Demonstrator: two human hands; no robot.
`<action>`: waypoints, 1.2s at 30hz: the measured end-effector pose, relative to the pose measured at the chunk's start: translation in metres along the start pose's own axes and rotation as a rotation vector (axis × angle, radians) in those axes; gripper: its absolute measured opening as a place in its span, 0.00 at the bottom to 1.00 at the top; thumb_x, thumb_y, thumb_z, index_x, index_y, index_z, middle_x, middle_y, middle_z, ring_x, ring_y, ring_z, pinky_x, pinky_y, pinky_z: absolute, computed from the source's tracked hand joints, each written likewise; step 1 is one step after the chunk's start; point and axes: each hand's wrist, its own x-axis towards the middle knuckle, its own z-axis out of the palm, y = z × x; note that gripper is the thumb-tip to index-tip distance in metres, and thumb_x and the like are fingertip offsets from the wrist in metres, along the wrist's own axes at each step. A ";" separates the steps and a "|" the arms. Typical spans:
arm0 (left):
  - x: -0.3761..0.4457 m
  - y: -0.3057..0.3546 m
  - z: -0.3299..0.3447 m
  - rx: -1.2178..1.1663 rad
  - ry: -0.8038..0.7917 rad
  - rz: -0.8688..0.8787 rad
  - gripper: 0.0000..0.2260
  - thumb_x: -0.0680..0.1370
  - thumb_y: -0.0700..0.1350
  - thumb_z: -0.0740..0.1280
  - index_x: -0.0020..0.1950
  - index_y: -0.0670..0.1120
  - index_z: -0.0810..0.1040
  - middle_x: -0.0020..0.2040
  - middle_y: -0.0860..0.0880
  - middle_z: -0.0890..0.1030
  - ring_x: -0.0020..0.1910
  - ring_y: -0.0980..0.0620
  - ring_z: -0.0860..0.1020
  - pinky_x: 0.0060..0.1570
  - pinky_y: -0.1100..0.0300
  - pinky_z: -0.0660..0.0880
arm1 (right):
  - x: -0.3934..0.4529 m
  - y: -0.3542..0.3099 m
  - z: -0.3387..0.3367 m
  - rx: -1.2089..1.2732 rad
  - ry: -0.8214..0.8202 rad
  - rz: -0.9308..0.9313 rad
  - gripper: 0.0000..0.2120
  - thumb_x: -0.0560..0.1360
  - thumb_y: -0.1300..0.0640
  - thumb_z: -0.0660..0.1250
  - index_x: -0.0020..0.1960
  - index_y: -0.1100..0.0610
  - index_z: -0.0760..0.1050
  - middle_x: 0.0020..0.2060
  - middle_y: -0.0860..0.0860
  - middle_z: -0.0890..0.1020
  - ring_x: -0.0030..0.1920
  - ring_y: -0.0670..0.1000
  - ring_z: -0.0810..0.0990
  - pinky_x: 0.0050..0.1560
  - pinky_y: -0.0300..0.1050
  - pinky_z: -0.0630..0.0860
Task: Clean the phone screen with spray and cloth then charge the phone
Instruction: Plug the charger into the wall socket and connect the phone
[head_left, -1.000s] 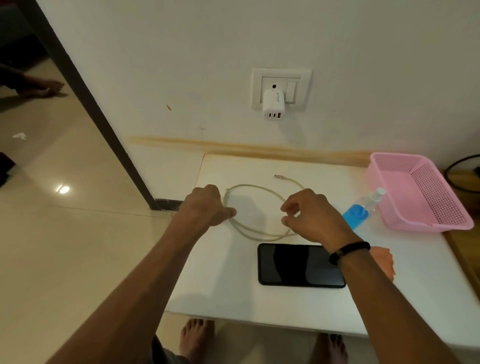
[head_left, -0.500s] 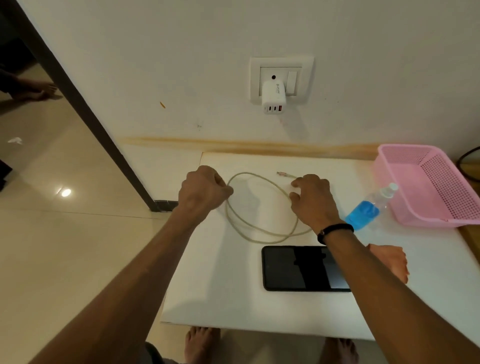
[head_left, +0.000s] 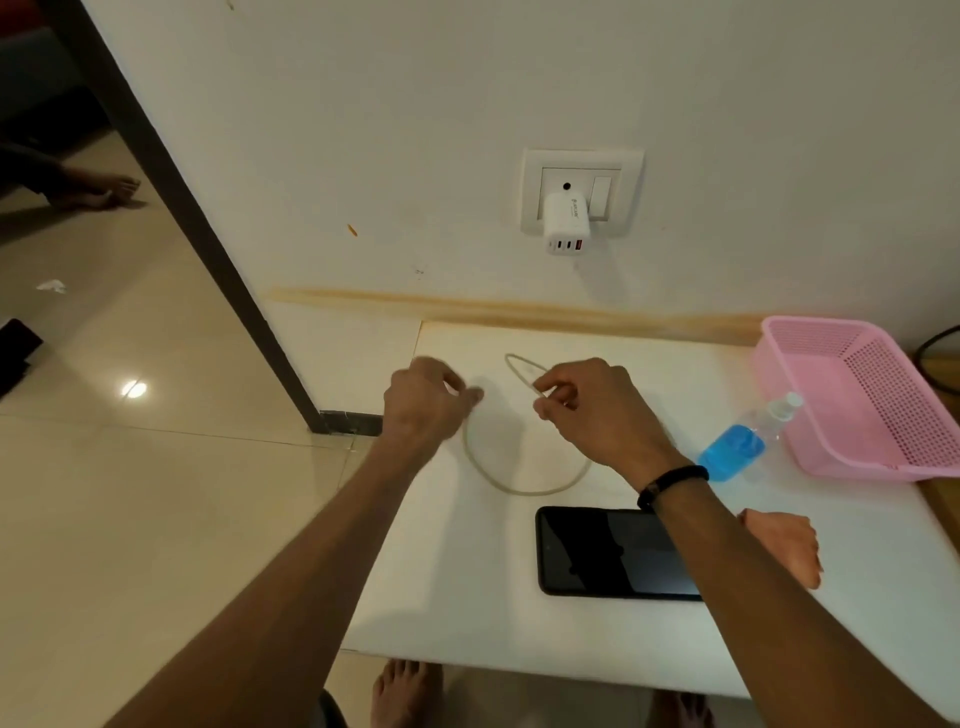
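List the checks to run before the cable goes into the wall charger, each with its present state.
1. Right hand pinches one cable end: ok.
2. Left hand holds the other end: cannot tell, blurred.
3. Charger seated in the socket, ports facing down: ok.
4. Cable free of knots: ok, one loose loop.
5. Phone flat on the table: ok.
6. Socket switch on: cannot tell.
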 end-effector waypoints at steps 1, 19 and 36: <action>0.001 -0.006 0.005 0.170 -0.003 0.000 0.16 0.73 0.59 0.76 0.50 0.47 0.82 0.44 0.50 0.83 0.39 0.51 0.82 0.38 0.59 0.78 | 0.000 0.004 0.000 -0.025 -0.033 0.025 0.09 0.78 0.54 0.73 0.57 0.51 0.85 0.43 0.47 0.87 0.45 0.47 0.84 0.51 0.45 0.82; -0.023 0.077 -0.008 -0.862 0.029 0.192 0.06 0.75 0.44 0.78 0.51 0.45 0.87 0.40 0.47 0.88 0.41 0.48 0.88 0.47 0.56 0.85 | 0.012 -0.030 -0.010 0.696 0.266 -0.093 0.15 0.75 0.53 0.78 0.61 0.51 0.84 0.43 0.47 0.89 0.43 0.49 0.89 0.47 0.49 0.87; -0.019 0.116 0.031 -1.086 0.061 0.004 0.08 0.75 0.41 0.74 0.52 0.50 0.86 0.41 0.44 0.88 0.44 0.44 0.88 0.55 0.48 0.83 | 0.018 -0.032 -0.021 0.439 0.527 -0.100 0.12 0.79 0.59 0.72 0.62 0.51 0.84 0.44 0.39 0.85 0.43 0.39 0.85 0.48 0.33 0.83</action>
